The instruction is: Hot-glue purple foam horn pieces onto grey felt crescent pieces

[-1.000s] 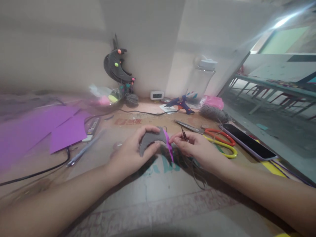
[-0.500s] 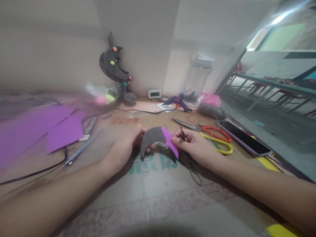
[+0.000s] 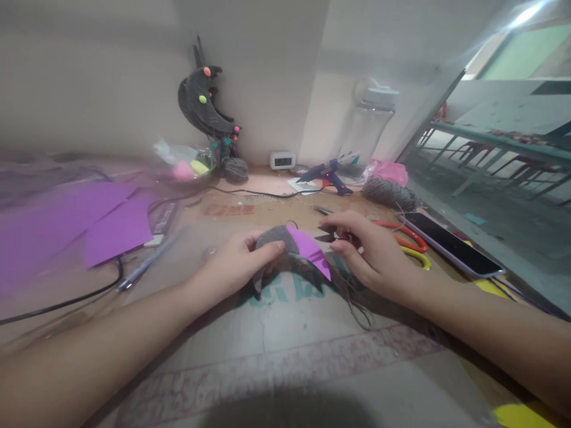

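The covering looked roughly half done. On the crescent [image 3: 311, 249], held low over the bench [image 3: 214, 368], grey yarn [image 3: 275, 235] lay in close turns across the nine-o'clock part, while the stretch toward three o'clock was bare purple, with no yarn on it yet.

Taking the crescent as the centre of the dial, the left hand [image 3: 243, 258] came in from nine o'clock, its grip closed on the wrapped part, thumb laid flat across the yarn. The right hand [image 3: 375, 246] was at three o'clock, just beside the purple edge; its grip was partly curled, thumb and forefinger a little parted around a small dark pointed tool [image 3: 329, 228], perhaps snips, though blur kept me from being sure.

A loose strand [image 3: 363, 318] lay at four o'clock, below the right hand. Scissors [image 3: 418, 258] showed partly behind that hand, with a phone [image 3: 455, 246] farther out at three. A grey skein [image 3: 388, 193] sat at two, a glue gun [image 3: 329, 176] at one, and purple sheets [image 3: 118, 232] at nine.
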Demonstrator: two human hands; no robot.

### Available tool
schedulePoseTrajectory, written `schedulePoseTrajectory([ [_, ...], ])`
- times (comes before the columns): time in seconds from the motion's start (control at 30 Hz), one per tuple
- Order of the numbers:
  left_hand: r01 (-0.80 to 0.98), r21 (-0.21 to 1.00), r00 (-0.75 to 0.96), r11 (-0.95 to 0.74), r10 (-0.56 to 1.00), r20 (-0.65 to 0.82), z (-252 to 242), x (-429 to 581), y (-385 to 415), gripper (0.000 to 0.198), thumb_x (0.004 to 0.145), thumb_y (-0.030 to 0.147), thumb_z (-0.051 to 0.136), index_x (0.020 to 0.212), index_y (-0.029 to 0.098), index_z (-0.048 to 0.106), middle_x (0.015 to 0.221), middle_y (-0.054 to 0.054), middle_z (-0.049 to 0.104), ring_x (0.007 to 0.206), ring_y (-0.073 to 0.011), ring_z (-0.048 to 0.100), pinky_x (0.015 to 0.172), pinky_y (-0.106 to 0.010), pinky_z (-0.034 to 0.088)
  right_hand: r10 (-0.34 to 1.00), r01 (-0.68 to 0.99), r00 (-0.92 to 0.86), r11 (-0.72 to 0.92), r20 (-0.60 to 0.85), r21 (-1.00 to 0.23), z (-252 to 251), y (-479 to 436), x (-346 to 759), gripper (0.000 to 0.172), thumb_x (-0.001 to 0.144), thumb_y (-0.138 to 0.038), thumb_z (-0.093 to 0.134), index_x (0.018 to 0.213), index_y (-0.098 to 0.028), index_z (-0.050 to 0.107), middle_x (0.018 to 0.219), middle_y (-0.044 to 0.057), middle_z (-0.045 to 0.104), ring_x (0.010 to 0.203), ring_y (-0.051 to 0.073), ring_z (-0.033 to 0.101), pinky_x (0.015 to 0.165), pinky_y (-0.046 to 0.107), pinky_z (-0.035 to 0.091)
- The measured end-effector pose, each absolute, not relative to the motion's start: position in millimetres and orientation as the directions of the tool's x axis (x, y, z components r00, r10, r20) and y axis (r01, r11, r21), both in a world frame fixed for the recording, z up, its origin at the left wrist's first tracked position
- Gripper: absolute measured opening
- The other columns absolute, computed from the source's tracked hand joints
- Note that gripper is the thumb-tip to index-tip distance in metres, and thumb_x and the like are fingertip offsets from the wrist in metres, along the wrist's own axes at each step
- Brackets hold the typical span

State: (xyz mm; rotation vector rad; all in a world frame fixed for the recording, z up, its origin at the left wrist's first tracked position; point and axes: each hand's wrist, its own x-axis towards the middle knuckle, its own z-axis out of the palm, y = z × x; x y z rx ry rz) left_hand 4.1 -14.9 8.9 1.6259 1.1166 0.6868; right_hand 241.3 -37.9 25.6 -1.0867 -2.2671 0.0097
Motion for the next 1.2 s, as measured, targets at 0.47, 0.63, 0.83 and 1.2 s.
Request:
schedulePoseTrajectory([
  [0.47,0.350,0.935,0.387,-0.057,0.918,-0.089,10.5,4.2,-14.1,0.034,0.084,0.045,0.053,0.063,0.018,0.052,0.058,0.003,0.051,0.051,-0.0104,0.045,0.047,-0.023,0.033,0.488,0.659,-0.739,0.668,0.464,0.347,18.6,-34.3,240.9,0.030,0.099,-0.037,0.040,0.101,-0.014,0.059,0.074,0.004,0.059,0.065,0.017,0.049,0.058,0.030,0.027],
  [0.63,0.346,0.935,0.413,-0.080,0.908,-0.075,10.7,4.6,-13.9,0.034,0.084,0.043,0.052,0.061,0.018,0.051,0.057,0.003,0.050,0.051,-0.0101,0.045,0.049,-0.023,0.032,0.491,0.652,-0.748,0.669,0.447,0.356,18.7,-35.1,239.5,0.029,0.098,-0.037,0.041,0.101,-0.015,0.059,0.073,0.003,0.057,0.064,0.017,0.047,0.058,0.030,0.026],
  [0.83,0.347,0.935,0.429,-0.077,0.900,-0.085,10.4,3.9,-12.6,0.036,0.085,0.044,0.052,0.060,0.018,0.051,0.058,0.002,0.051,0.053,-0.0112,0.046,0.050,-0.024,0.033,0.506,0.650,-0.749,0.686,0.427,0.328,17.4,-34.3,240.2,0.029,0.098,-0.037,0.041,0.100,-0.016,0.060,0.073,0.002,0.057,0.065,0.016,0.048,0.058,0.031,0.026],
  [1.2,0.292,0.952,0.481,-0.094,0.875,-0.061,10.2,1.9,-11.3,0.036,0.083,0.044,0.052,0.057,0.018,0.052,0.057,0.002,0.050,0.054,-0.0120,0.045,0.052,-0.024,0.033,0.501,0.642,-0.747,0.716,0.437,0.276,14.9,-31.7,240.8,0.029,0.098,-0.036,0.042,0.097,-0.015,0.062,0.071,0.002,0.058,0.064,0.015,0.050,0.057,0.030,0.027],
])
